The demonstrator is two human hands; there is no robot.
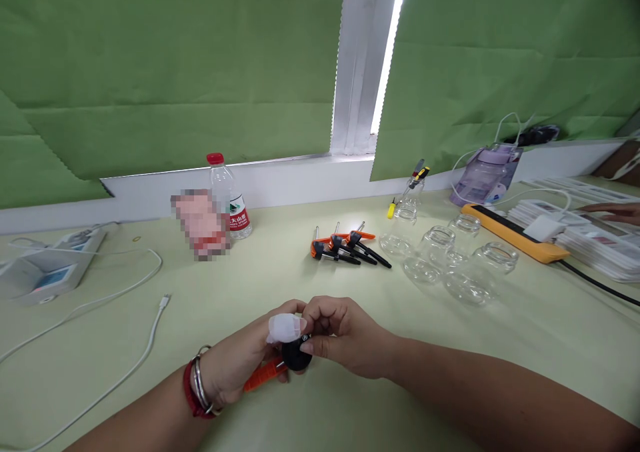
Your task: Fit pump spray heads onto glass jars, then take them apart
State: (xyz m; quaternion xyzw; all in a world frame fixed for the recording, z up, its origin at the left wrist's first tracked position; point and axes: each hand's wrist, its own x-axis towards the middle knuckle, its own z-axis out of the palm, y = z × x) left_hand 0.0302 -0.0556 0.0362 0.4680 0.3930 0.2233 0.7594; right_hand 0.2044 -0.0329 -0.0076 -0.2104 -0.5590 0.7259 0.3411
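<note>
My left hand (265,345), its thumb wrapped in white material, is closed around a device with an orange handle (265,375) and a round black head (296,355). The handle points down to the left. My right hand (345,332) pinches the upper edge of the black head, thumb on the near side and fingers curled. Parts of the device are hidden by the fingers. Beyond my hands lie several similar orange-and-black pieces (345,247) with thin metal rods. To their right stand several clear glass jars (435,255).
A red-capped water bottle (235,205) and a blurred pink object (203,224) stand back left. White cables (150,339) cross the left side. Screwdrivers (413,184) stand in a glass. Back right are a purple jug (485,175), an orange power strip (515,233) and another person's hand (615,211).
</note>
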